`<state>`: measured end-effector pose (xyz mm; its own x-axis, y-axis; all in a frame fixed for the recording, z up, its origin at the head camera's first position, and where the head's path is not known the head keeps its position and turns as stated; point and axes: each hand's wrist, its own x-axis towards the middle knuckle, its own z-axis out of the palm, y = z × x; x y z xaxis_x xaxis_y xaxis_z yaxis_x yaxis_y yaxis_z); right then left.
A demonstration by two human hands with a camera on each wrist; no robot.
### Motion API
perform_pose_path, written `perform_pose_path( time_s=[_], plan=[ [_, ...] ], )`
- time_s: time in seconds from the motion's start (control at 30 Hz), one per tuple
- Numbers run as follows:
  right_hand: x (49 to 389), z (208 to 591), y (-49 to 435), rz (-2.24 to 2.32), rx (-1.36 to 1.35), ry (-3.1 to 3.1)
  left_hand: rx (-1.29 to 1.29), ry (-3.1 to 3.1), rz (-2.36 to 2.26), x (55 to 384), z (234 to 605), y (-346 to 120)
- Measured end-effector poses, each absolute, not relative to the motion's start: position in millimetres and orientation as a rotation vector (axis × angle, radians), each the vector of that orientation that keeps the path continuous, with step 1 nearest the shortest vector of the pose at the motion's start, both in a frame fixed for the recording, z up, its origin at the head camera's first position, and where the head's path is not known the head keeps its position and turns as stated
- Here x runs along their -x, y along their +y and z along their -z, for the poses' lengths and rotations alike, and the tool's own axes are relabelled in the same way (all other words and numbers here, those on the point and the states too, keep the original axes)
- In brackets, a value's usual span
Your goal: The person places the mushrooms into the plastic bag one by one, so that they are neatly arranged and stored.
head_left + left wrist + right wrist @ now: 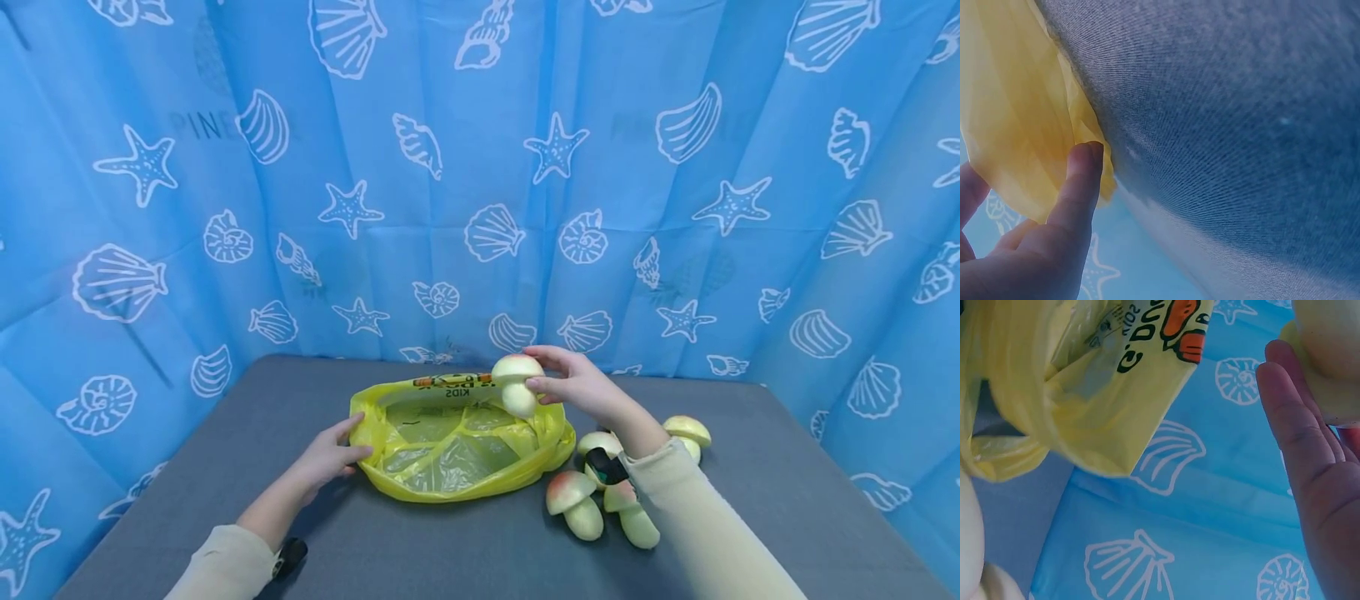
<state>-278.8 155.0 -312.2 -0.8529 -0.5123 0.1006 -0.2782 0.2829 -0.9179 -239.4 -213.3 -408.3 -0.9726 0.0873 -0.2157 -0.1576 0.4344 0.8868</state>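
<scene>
A yellow plastic bag [468,487] lies on the table with its mouth spread wide toward me. My left hand [326,458] is at the bag's left side, thumb and fingers extended and touching the plastic; the left wrist view shows the thumb against the yellow bag [1022,112]. Over the bag's right rim, my right hand [573,385] grips a pale toy mushroom [517,387] between thumb and fingers, its stem pointing down. Several similar mushrooms [573,504] lie right of the bag, some partly covered by my right forearm.
Beneath everything is a dark grey tabletop [420,550]. A blue curtain [465,175] with white shells and starfish hangs behind the table and along its sides. One mushroom [686,433] lies farther right, past my right wrist.
</scene>
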Motion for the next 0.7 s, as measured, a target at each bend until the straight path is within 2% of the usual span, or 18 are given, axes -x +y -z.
perform_pose_path(
  time_s=[0.7],
  plan=[
    [291.1,315.5,114.7,1.597,0.723,2.254,0.073,2.450,-1.571,238.6,408.5,-210.4]
  ],
)
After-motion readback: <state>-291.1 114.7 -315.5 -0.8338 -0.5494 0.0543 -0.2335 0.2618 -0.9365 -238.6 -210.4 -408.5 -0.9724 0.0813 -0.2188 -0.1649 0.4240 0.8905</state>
